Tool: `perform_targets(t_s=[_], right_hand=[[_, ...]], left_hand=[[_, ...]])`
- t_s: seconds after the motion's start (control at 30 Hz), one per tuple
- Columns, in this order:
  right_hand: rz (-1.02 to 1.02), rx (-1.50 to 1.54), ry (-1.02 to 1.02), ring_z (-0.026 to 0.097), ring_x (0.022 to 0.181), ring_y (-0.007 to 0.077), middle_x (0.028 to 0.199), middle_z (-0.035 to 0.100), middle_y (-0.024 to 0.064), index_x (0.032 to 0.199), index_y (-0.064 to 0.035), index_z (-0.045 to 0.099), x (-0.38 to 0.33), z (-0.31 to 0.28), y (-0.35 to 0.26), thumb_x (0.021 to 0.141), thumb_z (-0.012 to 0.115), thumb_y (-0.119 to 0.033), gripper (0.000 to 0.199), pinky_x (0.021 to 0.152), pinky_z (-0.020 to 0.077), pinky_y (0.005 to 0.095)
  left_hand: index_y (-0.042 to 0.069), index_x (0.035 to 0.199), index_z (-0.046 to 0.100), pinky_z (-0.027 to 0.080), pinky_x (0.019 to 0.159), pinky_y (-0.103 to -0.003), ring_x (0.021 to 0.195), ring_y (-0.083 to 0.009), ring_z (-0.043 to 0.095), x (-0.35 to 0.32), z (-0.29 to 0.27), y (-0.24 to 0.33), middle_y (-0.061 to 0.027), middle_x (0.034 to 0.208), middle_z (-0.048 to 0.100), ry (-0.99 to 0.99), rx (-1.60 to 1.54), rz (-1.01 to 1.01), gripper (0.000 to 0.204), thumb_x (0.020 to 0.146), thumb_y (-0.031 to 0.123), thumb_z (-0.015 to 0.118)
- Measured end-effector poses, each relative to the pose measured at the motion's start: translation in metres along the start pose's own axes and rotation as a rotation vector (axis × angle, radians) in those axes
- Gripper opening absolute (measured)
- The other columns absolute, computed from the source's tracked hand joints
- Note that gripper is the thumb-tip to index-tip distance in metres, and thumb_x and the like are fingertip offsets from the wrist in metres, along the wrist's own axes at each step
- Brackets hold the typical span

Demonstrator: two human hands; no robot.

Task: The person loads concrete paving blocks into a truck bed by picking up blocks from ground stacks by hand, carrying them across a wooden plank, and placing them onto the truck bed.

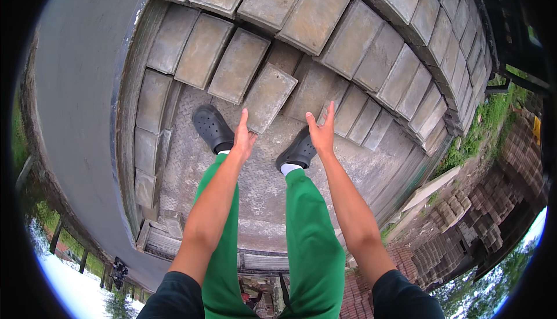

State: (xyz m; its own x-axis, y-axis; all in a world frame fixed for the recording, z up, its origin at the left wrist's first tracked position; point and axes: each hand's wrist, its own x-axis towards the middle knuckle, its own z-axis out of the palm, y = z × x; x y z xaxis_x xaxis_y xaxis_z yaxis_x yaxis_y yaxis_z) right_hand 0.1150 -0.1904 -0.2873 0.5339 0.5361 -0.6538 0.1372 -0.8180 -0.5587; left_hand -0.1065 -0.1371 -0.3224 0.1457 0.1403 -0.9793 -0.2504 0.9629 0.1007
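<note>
A grey-brown concrete paving slab (271, 97) lies askew at the front of the stacked slabs, between and just beyond my hands. My left hand (243, 137) is open beside its near left corner; whether a fingertip touches it I cannot tell. To the right, my right hand (322, 133) is also open, thumb and fingers apart, in front of another slab (316, 88) and holding nothing. Both palms face inward. Left of the askew slab, a similar slab (239, 66) rests in the same row.
Higher stacked slabs (316, 14) rise in steps ahead, with more slabs (152, 101) along the left wall. I stand in dark clogs (212, 127) on a textured metal floor (255, 185). A raised side edge (129, 116) bounds the left; piles of bricks (452, 214) lie outside, right.
</note>
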Motion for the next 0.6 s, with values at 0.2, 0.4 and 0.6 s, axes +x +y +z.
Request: perform_targets(t_s=[0.2,0.4,0.6], right_hand=[[0.680,0.797,-0.322,0.035,0.129,0.0341,0.145,0.023,0.0246,0.143,0.0026,0.010,-0.012,0.027,0.025,0.090,0.049,-0.053,0.086,0.101,0.0398,0.0420],[0.630,0.927,-0.216,0.026,0.135,0.0313,0.145,0.024,0.0260,0.142,0.0051,0.012,-0.004,0.028,0.032,0.091,0.051,-0.046,0.082,0.104,0.0357,0.0479],[0.585,0.755,-0.408,0.025,0.135,0.0309,0.149,0.020,0.0172,0.144,0.0013,0.007,-0.007,0.018,0.018,0.090,0.044,-0.057,0.088,0.100,0.0376,0.0522]], left_hand=[[-0.011,0.139,0.011,0.014,0.113,-0.045,0.137,-0.0299,0.019,0.033,-0.019,-0.016,-0.0209,0.147,0.020,0.095,-0.070,0.051,0.112,0.075,0.066,0.060],[-0.014,0.137,0.010,0.019,0.110,-0.047,0.137,-0.0328,0.021,0.000,0.032,-0.012,-0.0267,0.146,0.018,0.341,0.072,0.036,0.116,0.071,0.064,0.065],[-0.016,0.136,0.015,0.021,0.109,-0.049,0.132,-0.0351,0.029,0.009,0.033,-0.006,-0.0279,0.145,0.020,0.439,0.159,0.069,0.112,0.074,0.063,0.063]])
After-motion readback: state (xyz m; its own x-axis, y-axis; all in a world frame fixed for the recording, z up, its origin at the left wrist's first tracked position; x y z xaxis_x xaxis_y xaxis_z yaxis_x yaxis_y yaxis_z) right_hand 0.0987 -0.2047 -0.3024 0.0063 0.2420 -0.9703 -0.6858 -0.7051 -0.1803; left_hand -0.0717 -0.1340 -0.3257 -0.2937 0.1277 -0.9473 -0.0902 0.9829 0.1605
